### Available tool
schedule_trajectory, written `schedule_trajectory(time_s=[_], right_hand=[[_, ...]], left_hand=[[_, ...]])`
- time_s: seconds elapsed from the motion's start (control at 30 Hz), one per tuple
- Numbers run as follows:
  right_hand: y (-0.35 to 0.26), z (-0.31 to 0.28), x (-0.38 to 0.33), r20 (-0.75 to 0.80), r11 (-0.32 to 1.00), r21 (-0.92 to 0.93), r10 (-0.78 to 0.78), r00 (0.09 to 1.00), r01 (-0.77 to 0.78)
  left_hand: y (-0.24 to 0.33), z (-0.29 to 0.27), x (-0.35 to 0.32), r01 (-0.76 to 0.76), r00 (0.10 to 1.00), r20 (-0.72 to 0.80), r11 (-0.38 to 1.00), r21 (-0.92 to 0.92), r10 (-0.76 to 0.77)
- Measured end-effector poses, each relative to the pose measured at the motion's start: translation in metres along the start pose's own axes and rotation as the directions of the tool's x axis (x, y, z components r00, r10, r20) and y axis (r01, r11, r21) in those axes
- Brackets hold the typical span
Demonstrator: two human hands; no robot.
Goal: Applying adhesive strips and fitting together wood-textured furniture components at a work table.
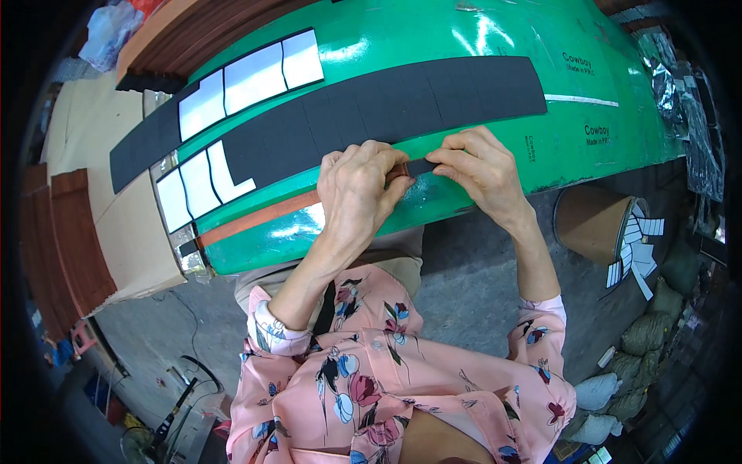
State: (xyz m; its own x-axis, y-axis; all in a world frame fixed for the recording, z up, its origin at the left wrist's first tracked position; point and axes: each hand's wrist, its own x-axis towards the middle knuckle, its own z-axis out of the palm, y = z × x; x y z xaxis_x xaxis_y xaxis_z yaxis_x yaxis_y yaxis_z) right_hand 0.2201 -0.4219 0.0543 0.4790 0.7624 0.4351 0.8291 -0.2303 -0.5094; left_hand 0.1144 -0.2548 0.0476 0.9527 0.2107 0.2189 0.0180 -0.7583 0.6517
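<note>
Pinching strip (263, 217) in left hand (359, 180) and black tab (421, 166) in right hand (485, 171), risking crooked alignment from uneven pull or pressure.

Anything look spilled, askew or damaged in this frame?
White strips jut untidily over the rim of the tan bin at right, as if overfilled. The brown strip in the left hand shows no obvious damage.
</note>
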Motion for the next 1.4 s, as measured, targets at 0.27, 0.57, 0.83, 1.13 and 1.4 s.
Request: schedule_trajectory(time_s=[0.27,0.57,0.83,1.13,1.4], right_hand=[[0.000,0.001,0.001,0.006,1.000,-0.017,-0.016,1.000,0.016],[-0.001,-0.001,0.002,0.022,1.000,-0.028,-0.013,1.000,0.014],[0.009,-0.004,-0.013,-0.006,0.985,0.119,0.123,0.992,-0.121],[0.015,0.000,-0.019,-0.013,0.977,0.159,0.144,0.990,-0.140],[0.010,-0.002,-0.017,0.032,0.925,0.276,0.260,0.965,-0.259]], left_hand=[[-0.001,0.000,-0.001,-0.015,1.000,-0.006,1.000,0.004,0.015],[0.002,-0.002,-0.001,-0.048,0.998,-0.037,0.998,-0.026,0.047],[0.001,-0.001,-0.001,-0.074,0.997,-0.019,0.997,-0.003,0.074],[-0.001,0.001,-0.005,-0.149,0.984,-0.093,0.988,0.028,0.151],[0.001,0.000,-0.005,-0.175,0.980,-0.093,0.984,0.022,0.176]])
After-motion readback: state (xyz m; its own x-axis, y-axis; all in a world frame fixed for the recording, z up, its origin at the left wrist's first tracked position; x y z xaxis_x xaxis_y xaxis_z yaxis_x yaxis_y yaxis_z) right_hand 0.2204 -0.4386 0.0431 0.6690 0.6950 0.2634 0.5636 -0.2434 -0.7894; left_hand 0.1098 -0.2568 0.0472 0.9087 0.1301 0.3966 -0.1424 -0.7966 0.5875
